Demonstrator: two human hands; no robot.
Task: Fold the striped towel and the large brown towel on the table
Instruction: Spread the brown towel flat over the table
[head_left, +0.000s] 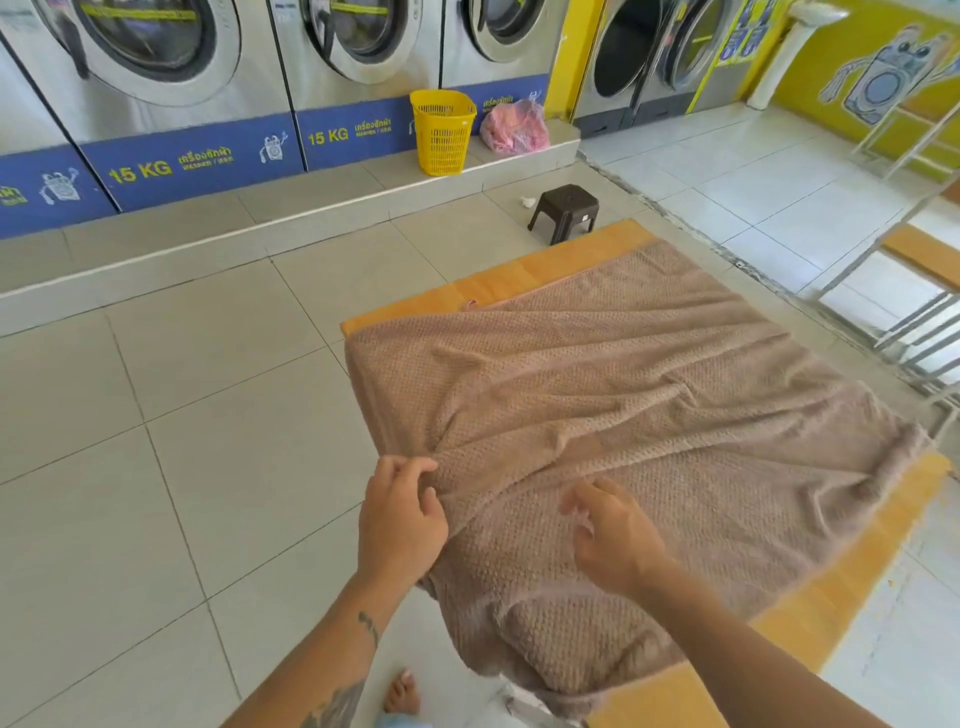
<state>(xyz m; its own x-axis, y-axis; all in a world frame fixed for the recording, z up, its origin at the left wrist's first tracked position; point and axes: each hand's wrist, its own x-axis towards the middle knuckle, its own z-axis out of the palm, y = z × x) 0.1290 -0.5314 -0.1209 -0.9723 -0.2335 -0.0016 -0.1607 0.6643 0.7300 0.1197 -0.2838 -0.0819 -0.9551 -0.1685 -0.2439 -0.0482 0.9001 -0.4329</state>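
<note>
The large brown towel (623, 415) lies spread and wrinkled over most of the wooden table (545, 273), its near end hanging off the front edge. My left hand (402, 514) pinches a fold of the towel at its near left edge. My right hand (613, 535) hovers just above the towel near the front, fingers loosely curled and holding nothing. A small pinkish scrap peeks out from under the towel's far edge (470, 304). No striped towel is in view.
Washing machines (156, 78) line the back wall on a raised step. A yellow laundry basket (442, 132) and a pink bag (514, 129) stand on that step. A small dark stool (563, 212) sits beyond the table. White metal frames (914, 322) stand to the right.
</note>
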